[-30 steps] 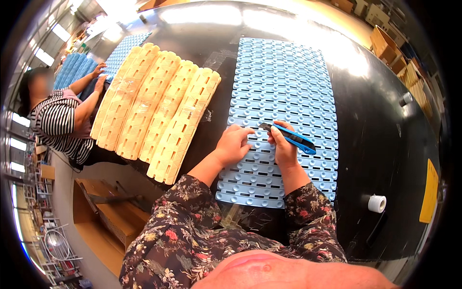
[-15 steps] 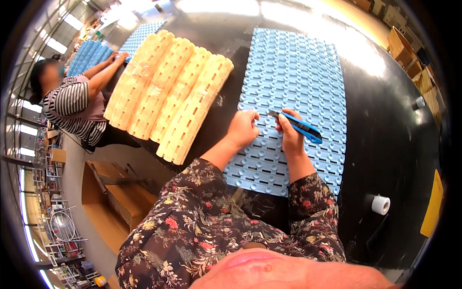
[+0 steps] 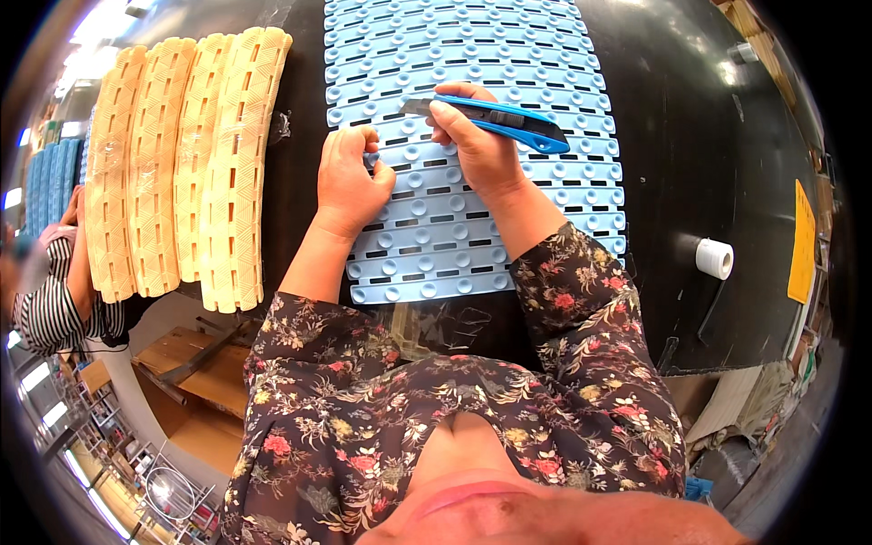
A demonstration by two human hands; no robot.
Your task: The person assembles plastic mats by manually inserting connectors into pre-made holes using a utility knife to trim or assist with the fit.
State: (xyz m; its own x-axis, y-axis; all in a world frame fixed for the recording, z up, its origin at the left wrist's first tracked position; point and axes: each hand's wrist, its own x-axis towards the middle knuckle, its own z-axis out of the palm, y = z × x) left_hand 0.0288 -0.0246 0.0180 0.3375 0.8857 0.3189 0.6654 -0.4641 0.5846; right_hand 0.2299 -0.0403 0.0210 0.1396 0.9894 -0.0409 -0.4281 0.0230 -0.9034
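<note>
A light blue mat [image 3: 427, 213] lies flat with its suction cups facing up and rows of slots between them. My right hand [image 3: 486, 154] is over the middle of it, closed around a blue and black utility knife [image 3: 536, 134]. The knife's blade is out and points left, toward my left hand. My left hand [image 3: 350, 182] is at the mat's left edge with its fingers curled; whatever is in them is hidden.
Yellow rolled mats [image 3: 232, 173] in clear wrap lie to the left on the black table [image 3: 699, 182]. A white roll [image 3: 714, 259] and a yellow sheet [image 3: 801, 241] are at the right. An opened cardboard box [image 3: 195, 436] stands below left. Another person [image 3: 64, 300] in stripes works at the far left.
The view has turned, so the mats and rolls sit differently in it. Both hands stay at the blue mat, the right still gripping the knife and the left still curled.
</note>
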